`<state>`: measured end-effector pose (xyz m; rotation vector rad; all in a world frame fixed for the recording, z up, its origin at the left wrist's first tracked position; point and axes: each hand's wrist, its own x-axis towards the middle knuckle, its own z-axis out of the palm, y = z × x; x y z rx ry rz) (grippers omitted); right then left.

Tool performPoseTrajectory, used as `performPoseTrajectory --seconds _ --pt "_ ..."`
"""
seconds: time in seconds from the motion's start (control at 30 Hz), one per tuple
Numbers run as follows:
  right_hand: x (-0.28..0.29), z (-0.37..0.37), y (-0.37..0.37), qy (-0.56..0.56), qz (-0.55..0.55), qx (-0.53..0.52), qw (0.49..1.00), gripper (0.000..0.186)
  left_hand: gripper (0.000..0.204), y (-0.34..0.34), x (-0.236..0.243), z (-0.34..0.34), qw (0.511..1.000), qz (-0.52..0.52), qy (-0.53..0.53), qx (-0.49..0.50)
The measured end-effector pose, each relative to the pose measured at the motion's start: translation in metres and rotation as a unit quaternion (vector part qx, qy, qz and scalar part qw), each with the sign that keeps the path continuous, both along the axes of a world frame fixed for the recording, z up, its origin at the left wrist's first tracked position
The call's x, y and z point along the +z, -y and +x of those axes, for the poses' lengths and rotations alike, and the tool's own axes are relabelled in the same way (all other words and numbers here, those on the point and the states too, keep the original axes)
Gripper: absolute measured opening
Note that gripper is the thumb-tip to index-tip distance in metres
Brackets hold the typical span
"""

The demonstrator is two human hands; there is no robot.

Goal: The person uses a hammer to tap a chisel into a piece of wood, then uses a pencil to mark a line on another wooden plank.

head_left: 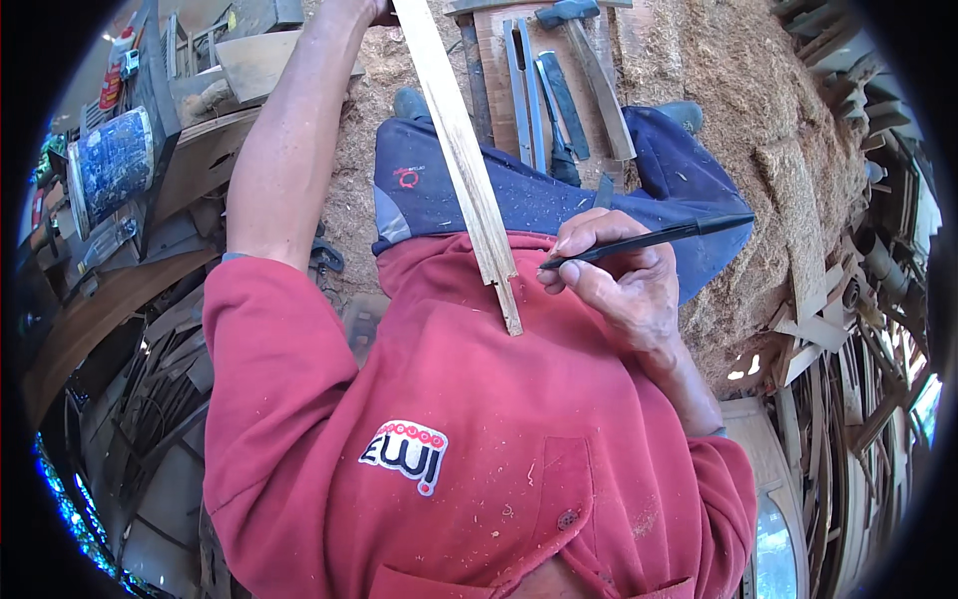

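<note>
A long, pale wooden strip (449, 130) slants from the top edge down over my lap to my belly. Its near end is cut into a narrower, stepped tongue. At the top edge my left hand (383, 13) grips the strip; only a sliver of that hand shows and most of its fingers are out of view. Just right of the notched end, my right hand (624, 275) pinches a black pen (649, 238) between thumb and fingers. The pen's tip points left toward the strip, a small gap away from it.
Beyond my knees lie a hammer (591, 75), a blue metal bar (524, 95) and a dark file-like tool (564, 110) on a board. Sawdust (728, 90) covers the ground. A paint-stained blue bucket (115, 165) stands left; wood offcuts (848, 389) pile up right.
</note>
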<state>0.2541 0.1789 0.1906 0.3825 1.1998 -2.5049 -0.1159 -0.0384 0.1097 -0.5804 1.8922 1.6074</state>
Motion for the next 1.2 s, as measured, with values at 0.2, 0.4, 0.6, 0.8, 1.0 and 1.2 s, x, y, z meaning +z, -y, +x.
performPoseTrajectory --seconds 0.2,0.4,0.6,0.8,1.0,1.2 --pt "0.004 0.0 0.0 -0.044 0.092 0.032 0.994 0.014 0.031 -0.019 0.051 -0.008 0.992 0.008 -0.098 -0.076" --pt "0.001 0.006 0.005 -0.106 0.147 0.015 0.983 0.017 0.029 -0.044 0.09 0.015 0.985 0.009 -0.145 -0.091" --pt "-0.001 0.013 0.015 -0.072 0.117 -0.032 0.99 0.019 0.025 -0.045 0.065 0.015 0.984 -0.058 -0.146 -0.079" --pt "-0.008 0.013 0.015 -0.109 0.162 -0.038 0.98 0.018 0.027 -0.033 0.015 0.011 0.993 -0.056 -0.079 -0.063" --pt "-0.006 0.01 0.014 -0.031 0.183 0.03 0.982 0.017 0.027 -0.022 -0.013 0.005 0.996 -0.045 -0.018 -0.074" --pt "-0.008 0.004 0.021 -0.045 0.214 0.038 0.975 0.016 0.026 -0.012 -0.02 0.002 0.998 -0.021 -0.016 -0.057"
